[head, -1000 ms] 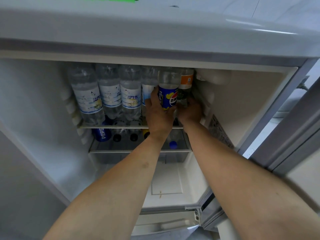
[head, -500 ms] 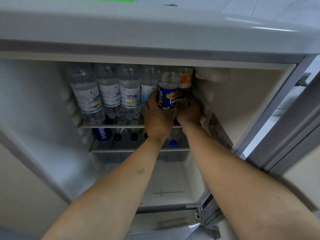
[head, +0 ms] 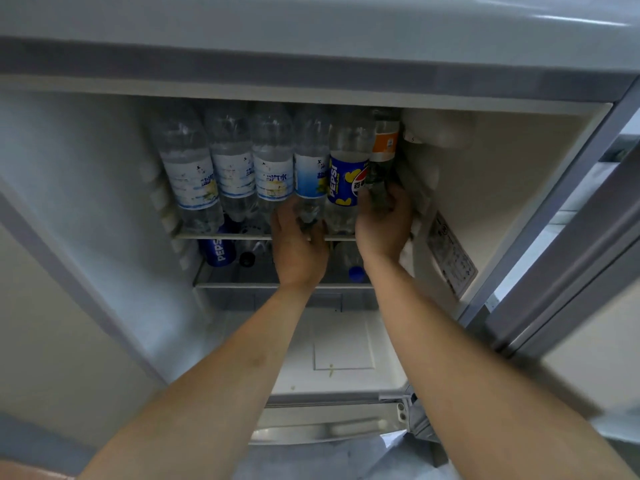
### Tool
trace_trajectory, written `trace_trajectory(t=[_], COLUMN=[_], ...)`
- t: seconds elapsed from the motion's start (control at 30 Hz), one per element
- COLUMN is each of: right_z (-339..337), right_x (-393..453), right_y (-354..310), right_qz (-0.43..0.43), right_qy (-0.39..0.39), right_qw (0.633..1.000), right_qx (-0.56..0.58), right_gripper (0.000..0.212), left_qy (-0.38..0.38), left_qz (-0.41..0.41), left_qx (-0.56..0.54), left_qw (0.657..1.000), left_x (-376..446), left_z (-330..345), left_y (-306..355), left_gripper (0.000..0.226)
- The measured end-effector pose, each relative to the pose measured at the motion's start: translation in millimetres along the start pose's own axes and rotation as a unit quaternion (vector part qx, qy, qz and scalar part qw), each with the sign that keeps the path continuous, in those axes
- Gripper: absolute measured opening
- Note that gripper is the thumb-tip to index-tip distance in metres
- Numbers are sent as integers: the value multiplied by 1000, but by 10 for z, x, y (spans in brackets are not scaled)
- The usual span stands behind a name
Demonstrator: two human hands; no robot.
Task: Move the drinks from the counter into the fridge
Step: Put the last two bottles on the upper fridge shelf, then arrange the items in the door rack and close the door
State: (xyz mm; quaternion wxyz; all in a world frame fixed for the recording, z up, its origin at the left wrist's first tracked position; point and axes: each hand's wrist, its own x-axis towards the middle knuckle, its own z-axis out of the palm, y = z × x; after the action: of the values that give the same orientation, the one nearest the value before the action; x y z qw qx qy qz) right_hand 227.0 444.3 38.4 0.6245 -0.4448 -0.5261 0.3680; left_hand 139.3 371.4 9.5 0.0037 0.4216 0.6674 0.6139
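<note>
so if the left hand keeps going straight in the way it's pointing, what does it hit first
Most likely the clear bottle with the blue-white label on the upper shelf: the left hand points into the fridge and its fingers already reach that bottle's base. Actual contact is hard to judge from this angle.

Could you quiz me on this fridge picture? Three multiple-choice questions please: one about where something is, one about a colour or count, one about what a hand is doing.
1. Where does the Pepsi bottle with the blue-and-yellow label stand?
A. on the upper shelf
B. on the fridge floor
C. on top of the fridge

2. What colour is the label on the rightmost bottle of the upper row?
A. green
B. orange
C. pink

3. What is the right hand doing?
A. hanging free outside the fridge
B. resting flat on the fridge floor
C. curling round the base of the rightmost bottle

Answers: 1 A, it stands in the row on the upper shelf. 2 B, its band is orange. 3 C, its fingers wrap the bottle's lower part.
</note>
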Motion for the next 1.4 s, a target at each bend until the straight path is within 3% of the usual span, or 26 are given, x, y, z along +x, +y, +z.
trace_trajectory(t=[0.1,0.13,0.4,0.6,0.73,1.0,1.17,1.4], right_z=[11,25,93,-1,-148,-836,-1307,-2005], right_x=[-219,-256,-243,-390,-680,-1340,-1527,-1813], right_y=[84,110,82,43,27,384,499,556], right_qz=[6,11,47,25,31,96,140,147], right_qy=[-62,-79,-76,-79,-82,-122,-132,-120], right_qw=[994,991,975,981,985,975,961,970], right_qx=[-86,-112,-203,-176,-151,-162,-198,-150], right_gripper=[60,61,44,48,39,20,17,7], left_qy=[6,4,-25,-25,-23,-38,-65,-85], left_qz=[5,10,17,1,-3,-16,-19,11], left_qx=[77,97,139,131,86,-39,-66,-82], left_qw=[997,995,990,991,996,998,996,993], left_x=[-60,-67,-109,-285,-471,-1115,-1438,-2036], left_z=[-176,-231,-523,-707,-787,-738,-564,-218], left_y=[-127,-158,-189,-224,-178,-25,213,675], left_gripper=[46,44,45,42,40,38,37,31])
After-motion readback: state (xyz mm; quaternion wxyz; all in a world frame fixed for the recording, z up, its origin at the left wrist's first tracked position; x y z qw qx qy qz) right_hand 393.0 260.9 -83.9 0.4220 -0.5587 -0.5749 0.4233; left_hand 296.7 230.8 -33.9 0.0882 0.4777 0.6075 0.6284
